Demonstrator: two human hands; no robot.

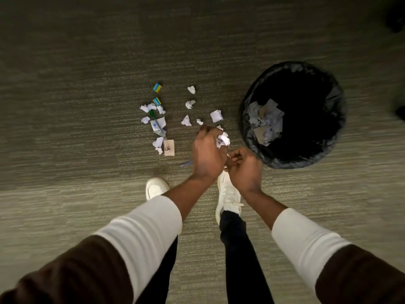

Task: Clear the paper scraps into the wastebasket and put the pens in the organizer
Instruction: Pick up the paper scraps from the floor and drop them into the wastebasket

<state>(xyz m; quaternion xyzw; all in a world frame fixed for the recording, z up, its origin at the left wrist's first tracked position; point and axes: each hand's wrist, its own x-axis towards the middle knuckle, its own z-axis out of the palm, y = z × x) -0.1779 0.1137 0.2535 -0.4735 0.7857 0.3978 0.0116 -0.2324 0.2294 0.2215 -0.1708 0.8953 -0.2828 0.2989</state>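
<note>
My left hand (207,153) is closed around a bunch of crumpled white paper scraps (223,140), held above the carpet just left of the wastebasket (252,102). My right hand (243,167) hovers beside it with fingers curled; whether it holds anything is unclear. The black-lined wastebasket holds paper inside. Several loose white scraps (190,104) lie on the carpet ahead. A green pen (154,118) lies among scraps at the left. A purple pen (185,164) pokes out from under my left hand.
Two small blue-and-yellow boxes (157,87) lie at the far end of the mess. A tan card (169,147) rests by the left scraps. My white shoes (155,187) stand on grey striped carpet. No organizer is in view.
</note>
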